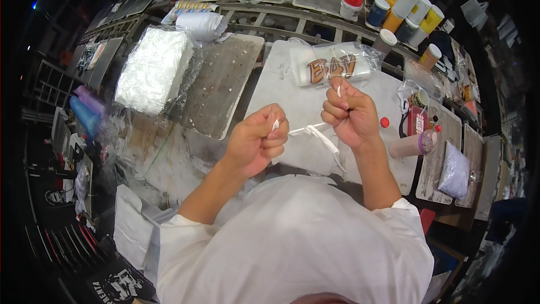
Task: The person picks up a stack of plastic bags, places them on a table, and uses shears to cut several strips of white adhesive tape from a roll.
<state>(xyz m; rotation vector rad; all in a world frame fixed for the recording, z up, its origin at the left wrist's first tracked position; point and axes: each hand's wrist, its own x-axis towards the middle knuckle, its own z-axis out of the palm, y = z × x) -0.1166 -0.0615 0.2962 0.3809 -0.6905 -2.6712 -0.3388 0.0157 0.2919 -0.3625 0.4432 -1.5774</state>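
A knotted white cloth strip (324,139) stretches between my two hands, with a loose tail hanging from its middle. My left hand (257,142) is closed in a pinch on one end, and a white bit of it shows at the thumb. On the right, my right hand (352,114) grips the other end, a short white piece sticking out by the fingers. Both hands are raised over a pale board (275,87). Just beyond the right hand lies a folded white item with brown lettering in clear plastic (304,70).
Left of the board sits a large plastic-wrapped white stack (152,70) beside a worn grey board (222,87). Ink tubs and bottles (405,4) crowd the far right. A pinkish cup (406,146), a red cap (385,122) and a white packet (454,171) lie at right.
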